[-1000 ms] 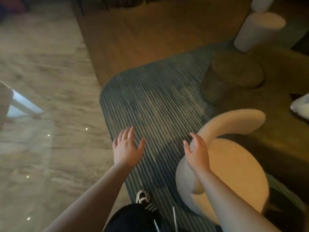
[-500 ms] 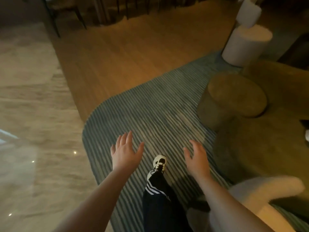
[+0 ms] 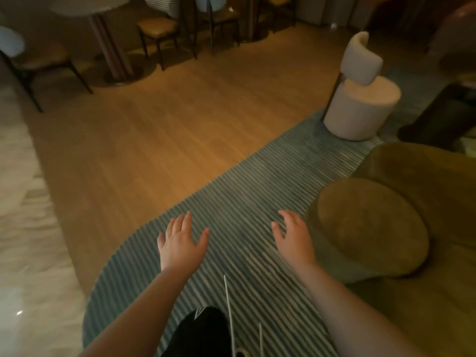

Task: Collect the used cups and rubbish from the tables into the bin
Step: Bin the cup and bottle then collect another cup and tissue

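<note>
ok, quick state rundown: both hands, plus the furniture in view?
left hand: open, empty, palm down over the striped rug
right hand: open, empty, palm down
white chair: upright, unoccupied, at the rug's far edge
round olive pouffe: upright, nothing on top
dining chair: upright, by the round table
cups, rubbish, bin: none visible
</note>
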Demonstrator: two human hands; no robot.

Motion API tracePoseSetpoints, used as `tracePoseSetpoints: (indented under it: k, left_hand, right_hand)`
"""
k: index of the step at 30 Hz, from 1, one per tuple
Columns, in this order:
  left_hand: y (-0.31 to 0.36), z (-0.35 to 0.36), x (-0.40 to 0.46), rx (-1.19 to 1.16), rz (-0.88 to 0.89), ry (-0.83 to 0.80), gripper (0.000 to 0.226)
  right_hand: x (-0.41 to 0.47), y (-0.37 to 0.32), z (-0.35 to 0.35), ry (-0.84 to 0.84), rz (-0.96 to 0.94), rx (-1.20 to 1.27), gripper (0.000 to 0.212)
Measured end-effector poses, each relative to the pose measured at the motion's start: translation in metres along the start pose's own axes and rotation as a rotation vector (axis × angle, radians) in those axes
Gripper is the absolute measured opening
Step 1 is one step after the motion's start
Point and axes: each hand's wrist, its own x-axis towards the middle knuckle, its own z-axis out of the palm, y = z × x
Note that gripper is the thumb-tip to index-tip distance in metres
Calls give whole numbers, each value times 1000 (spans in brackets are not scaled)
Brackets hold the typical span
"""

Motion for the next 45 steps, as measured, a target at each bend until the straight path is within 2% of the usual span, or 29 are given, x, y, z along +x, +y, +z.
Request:
tracePoseSetpoints:
  k: [9,15,22,30,35,45]
  left_hand:
    - [73,13,321,7,117,38,75]
    - [120,-9,551,51,162,23,77]
    - [198,-23,753,38,169,-2,77]
    - [330,10,1006,10,214,2,76]
    - [427,26,1169,31,158,31,76]
    - [567,36,1427,-5,129,25,77]
  right_hand:
    - [303,-20,7,53,42,-59,47]
    - [527,-50,-3,43,131,-73,48]
    - [733,-61,-29,78,180,-61,47]
    - [1007,-5,-61,127,162,-83,47]
    - [1193,31,-110,75,101,-145,46]
    - [1481,71,-186,62,104,-161,46]
